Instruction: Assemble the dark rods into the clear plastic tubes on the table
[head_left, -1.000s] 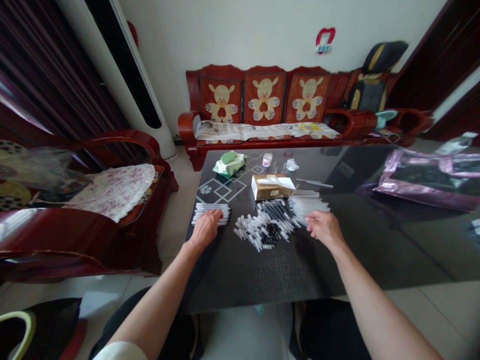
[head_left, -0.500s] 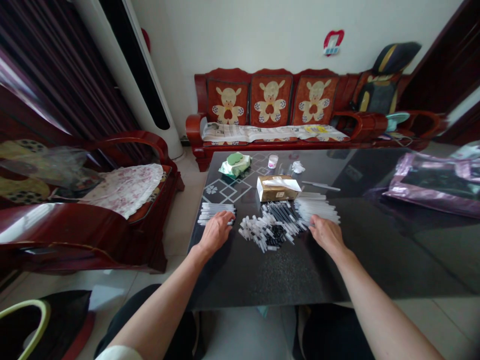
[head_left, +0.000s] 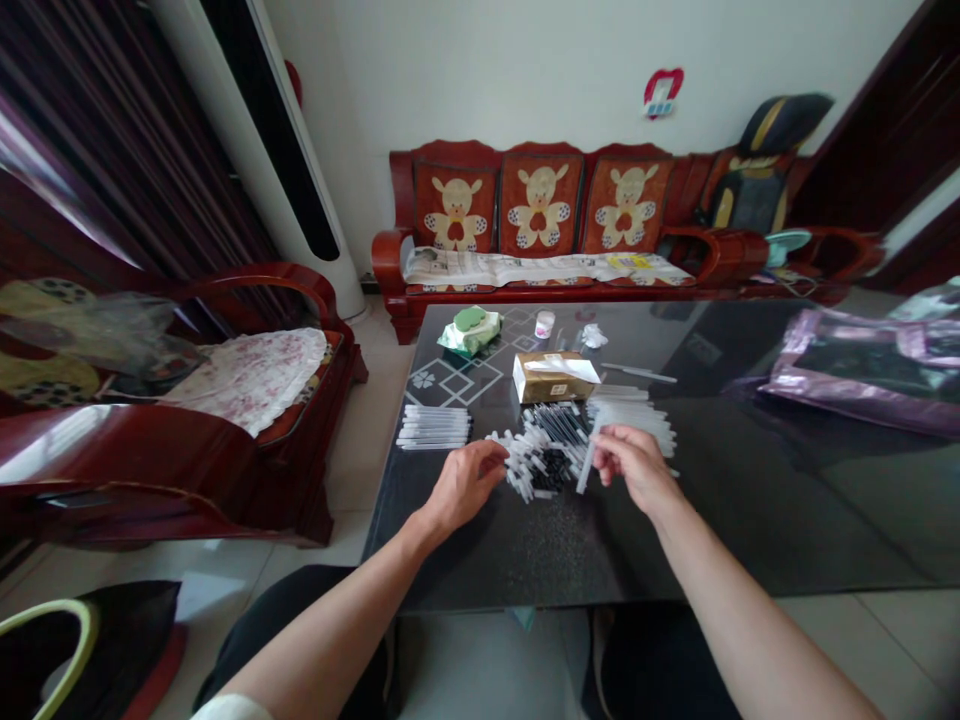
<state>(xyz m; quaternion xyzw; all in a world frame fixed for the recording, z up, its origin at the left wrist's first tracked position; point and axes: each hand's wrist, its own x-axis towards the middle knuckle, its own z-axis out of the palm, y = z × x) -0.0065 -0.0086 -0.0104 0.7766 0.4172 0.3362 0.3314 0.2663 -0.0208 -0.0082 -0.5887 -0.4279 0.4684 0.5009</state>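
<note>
My right hand (head_left: 636, 468) is closed on a translucent white pen barrel (head_left: 586, 470), pinched in the fingertips and tilted over the table. Behind that hand lies a spread stack of similar pen barrels (head_left: 637, 412). My left hand (head_left: 469, 485) has its fingers bent together at the left edge of a heap of small white pen caps (head_left: 525, 455); whatever is in the fingertips is too small to make out. Small black pieces (head_left: 553, 467) lie among the caps, and thin dark pen refills (head_left: 562, 424) lie behind them. A neat row of white pens (head_left: 433, 428) rests at the left.
On the dark glossy table (head_left: 480, 570) stand a gold-and-white tissue box (head_left: 556, 377), a green wipes pack (head_left: 470, 330), a small white jar (head_left: 544, 324) and a crumpled tissue (head_left: 594, 336). A purple-edged plastic bag (head_left: 862, 370) lies at the right.
My left hand has moved right, from the row of pens to the heap of caps. My right hand has come left from the stack with a pen barrel in its fingers.
</note>
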